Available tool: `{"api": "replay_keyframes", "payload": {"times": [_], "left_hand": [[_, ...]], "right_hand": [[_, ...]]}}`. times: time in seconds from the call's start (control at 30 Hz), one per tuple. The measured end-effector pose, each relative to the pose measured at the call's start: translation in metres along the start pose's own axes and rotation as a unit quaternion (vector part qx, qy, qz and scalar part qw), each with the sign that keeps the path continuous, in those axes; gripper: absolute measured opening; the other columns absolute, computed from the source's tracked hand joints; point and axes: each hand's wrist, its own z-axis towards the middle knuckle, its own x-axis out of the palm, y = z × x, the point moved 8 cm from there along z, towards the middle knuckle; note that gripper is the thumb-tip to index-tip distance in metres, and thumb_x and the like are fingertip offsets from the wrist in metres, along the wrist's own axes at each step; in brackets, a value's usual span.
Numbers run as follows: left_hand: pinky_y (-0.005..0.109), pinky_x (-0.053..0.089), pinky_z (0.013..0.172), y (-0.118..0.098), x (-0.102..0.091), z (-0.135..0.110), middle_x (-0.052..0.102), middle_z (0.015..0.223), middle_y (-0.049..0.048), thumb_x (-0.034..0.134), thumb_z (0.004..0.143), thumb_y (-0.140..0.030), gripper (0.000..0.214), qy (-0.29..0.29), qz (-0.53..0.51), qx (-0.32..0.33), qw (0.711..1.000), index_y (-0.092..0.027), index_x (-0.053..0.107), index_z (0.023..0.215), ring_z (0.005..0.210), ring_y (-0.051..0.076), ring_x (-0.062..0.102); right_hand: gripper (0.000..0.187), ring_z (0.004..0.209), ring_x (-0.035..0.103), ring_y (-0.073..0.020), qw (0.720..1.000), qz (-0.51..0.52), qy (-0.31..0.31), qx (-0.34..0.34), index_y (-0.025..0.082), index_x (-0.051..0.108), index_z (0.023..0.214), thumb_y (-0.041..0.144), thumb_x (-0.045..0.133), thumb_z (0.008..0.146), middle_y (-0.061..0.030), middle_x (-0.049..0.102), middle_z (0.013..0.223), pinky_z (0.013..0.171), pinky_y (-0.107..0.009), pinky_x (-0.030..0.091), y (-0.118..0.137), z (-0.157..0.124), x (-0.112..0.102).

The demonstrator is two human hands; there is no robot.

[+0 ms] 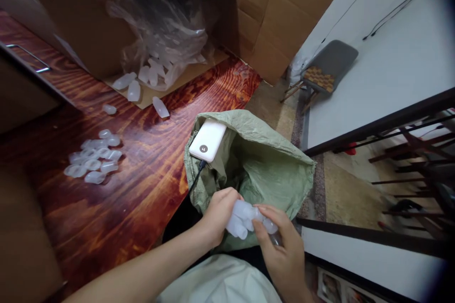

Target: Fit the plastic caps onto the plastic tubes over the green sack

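Over the mouth of an open green woven sack (273, 165), my two hands work close together in front of me. My left hand (222, 213) is closed round several translucent white bottle-shaped plastic pieces (239, 220), which point in different directions. At their right end, my right hand (282, 239) pinches one or more small translucent plastic pieces (268, 225) between thumb and fingers. What lies under the fingers is partly hidden. A white power bank (209, 139) with a black cable (197, 175) rests against the sack's left rim.
On the reddish wooden table (142, 170) lies a cluster of short translucent pieces (94, 156). Longer loose ones (160, 107) lie near a clear plastic bag (167, 33) spilling from a cardboard box (95, 28). A grey chair (330, 61) holds brown pieces, and a dark railing (377, 125) runs right.
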Motion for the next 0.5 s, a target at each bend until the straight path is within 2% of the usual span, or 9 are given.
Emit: {"api": "replay_keyframes", "payload": {"times": [0.1,0.17,0.3,0.4,0.5], "left_hand": [[0.021,0.032,0.048,0.003,0.000,-0.001,0.047,0.059,-0.0025,0.049,0.068,-0.033,0.018,0.001,0.013,-0.009,1.000,-0.016,0.053,0.065,0.055,0.011,0.044],[0.022,0.032,0.048,0.003,0.000,-0.001,0.046,0.059,-0.0025,0.047,0.069,-0.032,0.017,0.002,0.031,-0.005,1.000,-0.016,0.053,0.065,0.055,0.011,0.043],[0.023,0.031,0.053,-0.009,-0.006,-0.001,0.048,0.061,-0.0022,0.046,0.073,-0.029,0.018,-0.022,0.098,0.054,0.994,-0.016,0.055,0.065,0.060,0.013,0.044],[0.024,0.030,0.056,-0.020,-0.011,-0.003,0.050,0.061,-0.0025,0.046,0.076,-0.029,0.020,-0.046,0.143,0.091,0.984,-0.017,0.056,0.064,0.064,0.013,0.045],[0.024,0.030,0.057,-0.026,-0.010,-0.003,0.050,0.061,-0.0025,0.044,0.076,-0.029,0.021,-0.049,0.173,0.103,0.978,-0.017,0.056,0.063,0.064,0.013,0.046]], "right_hand": [[0.026,0.093,0.067,-0.0169,0.996,-0.028,0.056,-0.056,0.022,0.059,0.114,0.011,0.057,0.090,-0.0060,0.067,0.101,0.079,-0.027,0.057,0.007,0.001,0.002],[0.024,0.093,0.066,-0.0169,0.993,-0.048,0.087,-0.068,0.021,0.059,0.114,0.012,0.055,0.092,-0.0070,0.066,0.102,0.079,-0.027,0.057,0.007,0.001,0.003],[0.012,0.076,0.067,-0.0159,0.992,-0.086,0.094,-0.023,0.021,0.058,0.106,0.025,0.054,0.095,-0.0043,0.066,0.086,0.063,-0.023,0.056,0.001,0.001,0.005],[0.013,0.068,0.067,-0.0157,0.991,-0.097,0.089,0.022,0.022,0.057,0.103,0.032,0.050,0.097,-0.0028,0.067,0.082,0.054,-0.022,0.054,-0.004,0.000,0.007],[0.012,0.069,0.067,-0.0161,0.992,-0.088,0.091,-0.007,0.021,0.056,0.105,0.028,0.050,0.097,-0.0038,0.065,0.084,0.055,-0.023,0.054,-0.001,-0.002,0.007]]}}
